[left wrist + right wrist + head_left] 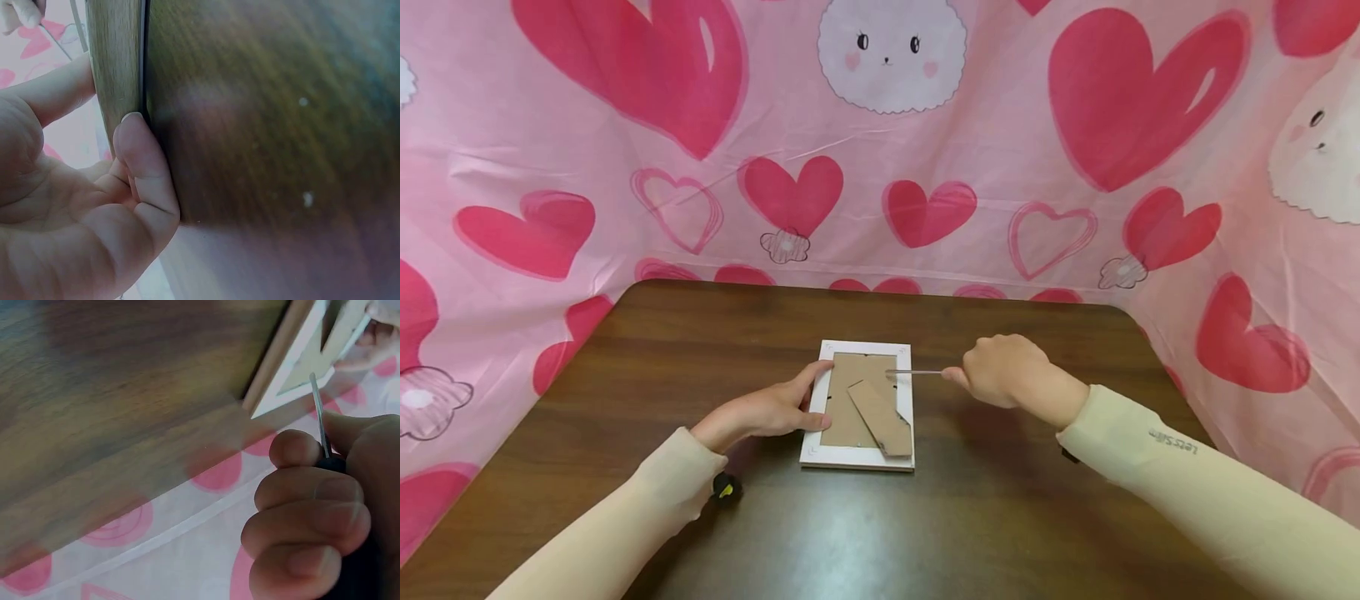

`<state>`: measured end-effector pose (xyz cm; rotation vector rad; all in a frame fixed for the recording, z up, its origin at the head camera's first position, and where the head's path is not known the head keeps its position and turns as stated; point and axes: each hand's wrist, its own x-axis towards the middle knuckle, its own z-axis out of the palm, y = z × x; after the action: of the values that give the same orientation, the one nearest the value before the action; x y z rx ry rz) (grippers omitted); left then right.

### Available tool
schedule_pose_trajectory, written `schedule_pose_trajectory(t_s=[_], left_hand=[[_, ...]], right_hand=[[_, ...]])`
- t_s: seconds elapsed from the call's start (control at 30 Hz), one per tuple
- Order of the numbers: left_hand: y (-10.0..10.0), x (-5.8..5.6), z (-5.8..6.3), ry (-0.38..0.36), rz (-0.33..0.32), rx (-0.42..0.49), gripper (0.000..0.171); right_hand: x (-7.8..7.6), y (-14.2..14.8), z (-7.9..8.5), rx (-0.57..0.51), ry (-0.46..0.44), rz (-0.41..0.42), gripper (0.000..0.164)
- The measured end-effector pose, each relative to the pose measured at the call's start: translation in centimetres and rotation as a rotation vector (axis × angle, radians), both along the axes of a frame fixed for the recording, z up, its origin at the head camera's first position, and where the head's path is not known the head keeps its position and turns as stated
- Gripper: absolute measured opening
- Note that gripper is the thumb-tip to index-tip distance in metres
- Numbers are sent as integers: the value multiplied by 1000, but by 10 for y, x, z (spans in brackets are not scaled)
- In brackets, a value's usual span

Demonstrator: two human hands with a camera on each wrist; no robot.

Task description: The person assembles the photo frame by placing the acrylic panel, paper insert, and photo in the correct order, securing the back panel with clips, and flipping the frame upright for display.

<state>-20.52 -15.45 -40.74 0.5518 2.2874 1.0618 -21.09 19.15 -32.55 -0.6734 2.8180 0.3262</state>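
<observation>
A white picture frame (857, 457) lies face down on the dark wooden table, its brown backing board (850, 417) and slanted stand leg (880, 412) upward. Small dark tabs show along the board's edge. My left hand (771, 408) grips the frame's left side, thumb on top; the left wrist view shows its fingers against the frame's wood-coloured side (115, 56). In my right hand (1007, 371) is a screwdriver (320, 415) with a dark handle and thin metal shaft, fingers wrapped round the handle. Its tip points left over the upper right of the backing board.
The table (737, 325) reaches back to a pink curtain (865, 142) printed with hearts, which also hangs at both sides. A dark band with a yellow mark (726, 490) shows below the left cuff.
</observation>
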Motion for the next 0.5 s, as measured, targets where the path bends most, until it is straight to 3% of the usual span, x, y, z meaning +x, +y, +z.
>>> schedule_pose_trajectory(t_s=[0.27,0.5], left_hand=[[-1,-1,-1,1,16,-6,98],[-1,-2,-6,4,44,-9,98]], right_hand=[[-18,0,-10,-141,-74,-23,51],[-23,4,-22,-204,-64,6,42]])
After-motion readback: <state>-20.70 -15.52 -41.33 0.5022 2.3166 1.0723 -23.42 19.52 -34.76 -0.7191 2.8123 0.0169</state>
